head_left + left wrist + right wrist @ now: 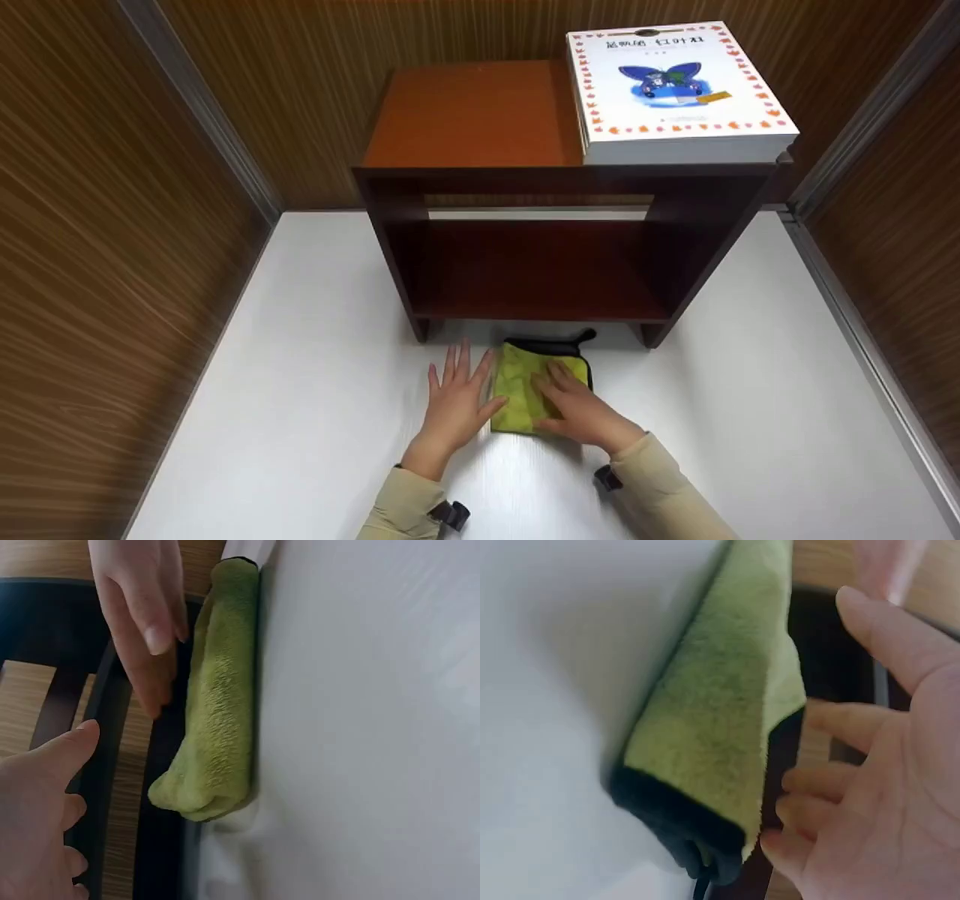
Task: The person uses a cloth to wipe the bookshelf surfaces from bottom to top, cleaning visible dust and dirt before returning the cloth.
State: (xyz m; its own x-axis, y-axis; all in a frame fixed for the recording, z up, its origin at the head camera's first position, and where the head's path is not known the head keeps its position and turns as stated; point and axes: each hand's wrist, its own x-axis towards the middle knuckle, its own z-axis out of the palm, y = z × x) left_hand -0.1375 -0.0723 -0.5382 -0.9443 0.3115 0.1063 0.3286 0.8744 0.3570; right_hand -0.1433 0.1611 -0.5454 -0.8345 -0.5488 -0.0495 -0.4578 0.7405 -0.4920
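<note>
A folded yellow-green cloth [517, 382] with black edging and a black hanging loop [587, 336] lies on the white tabletop, in front of a dark brown shelf. My right hand [581, 409] is over its right part, fingers extended across it. Spread wide, my left hand [454, 405] is beside the cloth's left edge, its thumb tip at that edge. In the left wrist view the cloth [221, 690] looks like a soft thick fold. The right wrist view shows the fingers of the right hand [885, 742] near the cloth's black-trimmed corner [679, 802].
The brown shelf [540, 277] stands upright behind the cloth, its two feet on the white tabletop [315, 322]. A stack of white picture books [679, 90] sits on the right of its top. Wood-grain panels [97, 247] rise at the left, back and right.
</note>
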